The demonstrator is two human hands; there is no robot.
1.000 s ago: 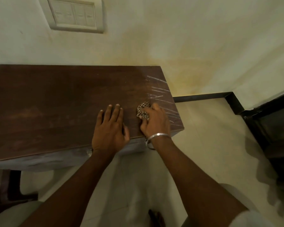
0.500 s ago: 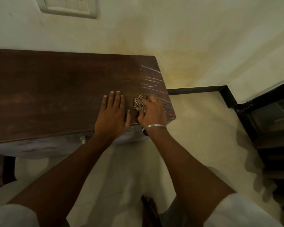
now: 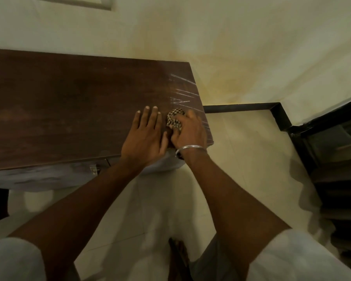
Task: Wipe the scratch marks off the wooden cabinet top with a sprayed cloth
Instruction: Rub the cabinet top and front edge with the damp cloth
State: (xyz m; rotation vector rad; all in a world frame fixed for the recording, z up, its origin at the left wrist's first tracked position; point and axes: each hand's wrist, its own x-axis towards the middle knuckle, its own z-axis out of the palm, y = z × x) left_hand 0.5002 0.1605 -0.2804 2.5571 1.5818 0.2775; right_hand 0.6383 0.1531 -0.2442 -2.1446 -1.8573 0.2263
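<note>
Several pale scratch marks (image 3: 181,94) run slantwise across the right end of the dark wooden cabinet top (image 3: 69,110), close to its right edge. Just below them, near the front right corner, a bunched black-and-white checked cloth (image 3: 175,118) is pressed onto the wood. The right hand (image 3: 189,132) sits on top of it, curled over the bundle and gripping it, so only the far left part of the cloth shows past the knuckles. A few more marks show on the wood to the right of that hand. A silver bangle (image 3: 190,148) circles the right wrist at the cabinet's front edge.

The left hand (image 3: 145,136) lies palm down on the wood just beside the right one, its fingers (image 3: 150,118) straight and close together. Whether its thumb touches the right hand cannot be told. Both forearms are bare, with white sleeves (image 3: 292,258) at the bottom corners.

Behind the cabinet is a cream wall (image 3: 231,47) with a yellowish stain, and a switch plate (image 3: 75,1) at the top edge. Black skirting (image 3: 241,107) borders the pale tiled floor (image 3: 241,159), and dark furniture (image 3: 332,159) stands far right.
</note>
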